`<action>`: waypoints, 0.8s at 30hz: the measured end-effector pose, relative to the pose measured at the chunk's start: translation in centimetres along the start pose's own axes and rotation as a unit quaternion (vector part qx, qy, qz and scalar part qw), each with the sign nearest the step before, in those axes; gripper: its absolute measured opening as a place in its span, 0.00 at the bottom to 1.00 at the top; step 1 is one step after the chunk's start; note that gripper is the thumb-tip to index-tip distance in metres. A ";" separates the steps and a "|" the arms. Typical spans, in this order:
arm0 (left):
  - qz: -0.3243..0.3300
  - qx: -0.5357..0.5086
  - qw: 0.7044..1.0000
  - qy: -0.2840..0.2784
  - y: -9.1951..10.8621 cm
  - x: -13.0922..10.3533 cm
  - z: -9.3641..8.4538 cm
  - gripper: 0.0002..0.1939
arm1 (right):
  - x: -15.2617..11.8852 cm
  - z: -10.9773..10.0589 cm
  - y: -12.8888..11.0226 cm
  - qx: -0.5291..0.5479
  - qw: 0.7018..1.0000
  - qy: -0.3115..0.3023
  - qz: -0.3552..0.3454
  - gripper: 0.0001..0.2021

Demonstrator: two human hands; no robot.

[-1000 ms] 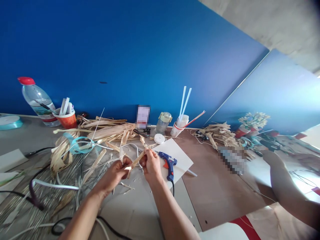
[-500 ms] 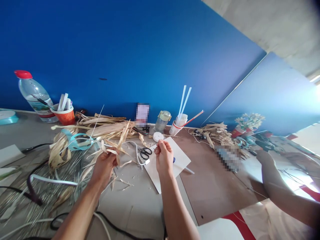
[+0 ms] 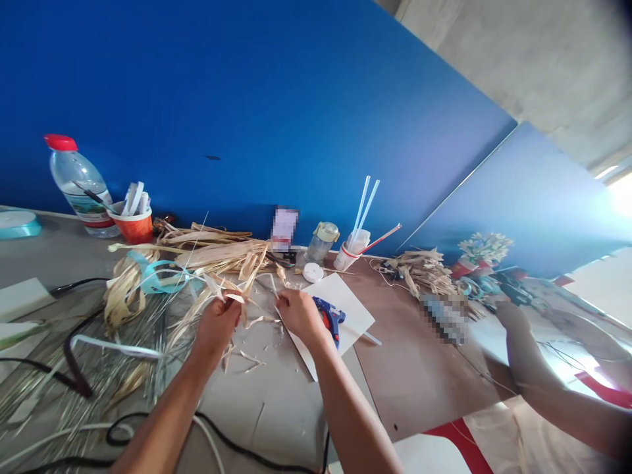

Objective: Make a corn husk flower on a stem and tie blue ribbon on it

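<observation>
My left hand [image 3: 220, 326] is closed, pinching pale strips of dried corn husk [image 3: 236, 298] between thumb and fingers. To its right, my right hand [image 3: 299, 315] reaches down over the scissors, its fingers curled on the handles, which they hide. A thin grey scissor blade [image 3: 264, 283] shows just beyond the fingertips, alongside a white cable [image 3: 273, 284]. Right of that wrist, a blue glue gun [image 3: 330, 317] lies on a white sheet [image 3: 353, 309]. Husk scraps [image 3: 249, 357] are scattered between my forearms.
Husk bundles [image 3: 217, 253], a teal ribbon loop [image 3: 165, 276] and many thin wires [image 3: 143, 336] spread at left. A bottle [image 3: 81, 187], an orange cup [image 3: 133, 227], a jar [image 3: 322, 242] and a cup of glue sticks [image 3: 348, 255] line the blue partition. Another person's arm [image 3: 530, 362] extends at right.
My right hand has moved down and left from above the white sheet onto the scissors, uncovering the glue gun. The left hand keeps the husk strips. The view has shifted slightly.
</observation>
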State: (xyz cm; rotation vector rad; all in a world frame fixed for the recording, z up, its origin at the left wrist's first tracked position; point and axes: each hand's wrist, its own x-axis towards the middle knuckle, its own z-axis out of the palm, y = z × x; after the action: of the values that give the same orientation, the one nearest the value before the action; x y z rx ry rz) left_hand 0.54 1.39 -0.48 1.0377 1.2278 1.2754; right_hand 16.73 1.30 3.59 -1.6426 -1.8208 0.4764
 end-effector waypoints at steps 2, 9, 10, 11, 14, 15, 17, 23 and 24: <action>-0.004 -0.010 1.000 -0.012 -0.1 0.1 0.0 0.10 | 1.9 -0.9 -0.6 -0.031 0.999 0.007 -0.013 0.13; -0.019 -0.016 1.000 -0.019 -0.4 0.3 0.0 0.14 | 8.8 -1.3 -0.3 -0.201 0.979 -0.021 -0.024 0.12; -0.018 -0.016 1.000 -0.020 -0.5 0.3 0.0 0.14 | 9.2 -0.8 0.1 -0.206 0.978 -0.026 -0.017 0.12; -0.016 -0.017 1.000 -0.021 -0.5 0.3 0.0 0.14 | 9.4 -0.3 0.5 -0.209 0.977 -0.032 -0.008 0.12; -0.021 -0.031 0.999 -0.015 -0.4 0.3 0.1 0.14 | 9.1 1.2 1.7 -0.207 0.977 -0.053 0.015 0.16; -0.026 -0.045 0.999 -0.010 -0.3 0.2 0.2 0.15 | 8.8 1.5 2.1 -0.202 0.977 -0.058 0.019 0.20; -0.036 -0.086 0.996 -0.005 0.0 0.2 0.2 0.16 | 7.9 1.9 2.7 -0.191 0.979 -0.062 0.022 0.28; -0.059 -0.152 0.986 -0.026 0.1 0.1 0.2 0.16 | 3.7 0.1 2.9 -0.128 0.991 0.028 -0.025 0.23; -0.057 -0.141 0.988 -0.024 0.0 0.1 0.2 0.16 | 2.9 -0.3 2.8 -0.141 0.990 0.009 -0.029 0.19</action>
State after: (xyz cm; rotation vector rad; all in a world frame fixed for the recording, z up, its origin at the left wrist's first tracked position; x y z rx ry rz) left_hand 0.73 1.54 -0.48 0.7792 1.0202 1.2839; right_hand 18.95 4.54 2.64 -1.7651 -1.9882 0.1836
